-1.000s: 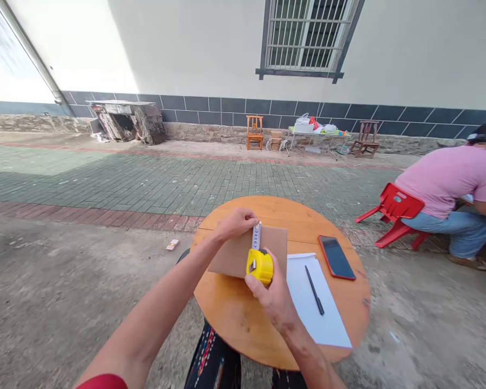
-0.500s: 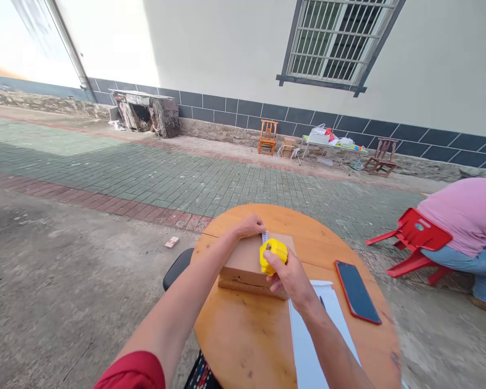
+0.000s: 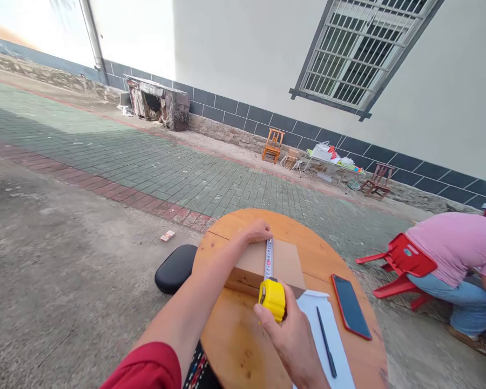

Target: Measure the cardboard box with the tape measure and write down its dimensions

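Note:
A brown cardboard box (image 3: 285,259) lies on the round wooden table (image 3: 243,337). My left hand (image 3: 259,230) is closed at the box's far edge, pinching the end of a white tape blade (image 3: 269,256). That blade runs across the box top toward me. My right hand (image 3: 289,329) grips the yellow case of the tape measure (image 3: 272,300), held just off the box's near edge. Right of the box lie white paper sheets (image 3: 314,319) with a black pen (image 3: 326,343) on top.
A red-edged phone (image 3: 351,306) rests near the table's right side. A black seat (image 3: 176,268) stands at the left. On a red plastic chair (image 3: 409,262) to the right sits a person in pink (image 3: 449,243). Chairs and a loaded folding table (image 3: 332,156) stand along the wall.
My right hand has drawn the yellow case toward me, so more blade shows over the box. My left hand stays at the far edge. The view has tilted.

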Tool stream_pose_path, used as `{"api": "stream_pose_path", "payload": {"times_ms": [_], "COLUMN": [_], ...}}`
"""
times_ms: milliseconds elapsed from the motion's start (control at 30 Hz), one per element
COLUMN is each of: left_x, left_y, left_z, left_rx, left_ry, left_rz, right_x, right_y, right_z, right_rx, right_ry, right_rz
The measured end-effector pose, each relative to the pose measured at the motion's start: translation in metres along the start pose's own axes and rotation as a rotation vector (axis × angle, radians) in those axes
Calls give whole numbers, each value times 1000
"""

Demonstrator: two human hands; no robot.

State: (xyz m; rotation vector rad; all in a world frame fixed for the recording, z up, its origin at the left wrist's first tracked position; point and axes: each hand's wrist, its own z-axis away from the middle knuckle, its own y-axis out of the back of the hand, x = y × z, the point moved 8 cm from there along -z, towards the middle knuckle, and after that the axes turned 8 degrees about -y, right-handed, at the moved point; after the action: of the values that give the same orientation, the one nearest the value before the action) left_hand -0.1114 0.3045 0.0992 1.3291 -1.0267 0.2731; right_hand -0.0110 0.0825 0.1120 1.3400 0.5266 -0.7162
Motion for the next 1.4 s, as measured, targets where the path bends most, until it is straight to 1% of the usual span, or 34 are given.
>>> {"api": "stream_pose_path", "payload": {"times_ms": [167,533,633,733,900,1000,1067,1133,1233,1300,1400], "left_x": [2,-5,-5,-5,2,14,27,45,74,91,110], "left_y": [0,-3,-3,-3,2,11,20,28,34,29,11], "left_z": [1,-2,-2,-1,3,10,19,32,66,97,148], "left_rx": [16,18,21,27,37,27,33,65,146,208,258], "left_ry": [-15,-43,-41,-47,-69,-98,-122,-151,-196,-214,-217], "left_rz": [22,66,69,72,85,95,98,98,98,102,120], "right_x": [1,7,8,7,5,5,6,7,9,11,15], "right_y": [1,-2,-3,-1,3,4,5,9,18,22,23], "right_z": [0,-3,-5,-6,-6,-5,-3,3,14,22,35], "right_rx": [37,56,45,61,55,52,66,105,177,205,199], "right_ry": [8,10,6,11,17,22,32,59,115,157,233], "right_rz": [31,0,-11,-38,-92,-100,-130,-199,-273,-262,-224]}}
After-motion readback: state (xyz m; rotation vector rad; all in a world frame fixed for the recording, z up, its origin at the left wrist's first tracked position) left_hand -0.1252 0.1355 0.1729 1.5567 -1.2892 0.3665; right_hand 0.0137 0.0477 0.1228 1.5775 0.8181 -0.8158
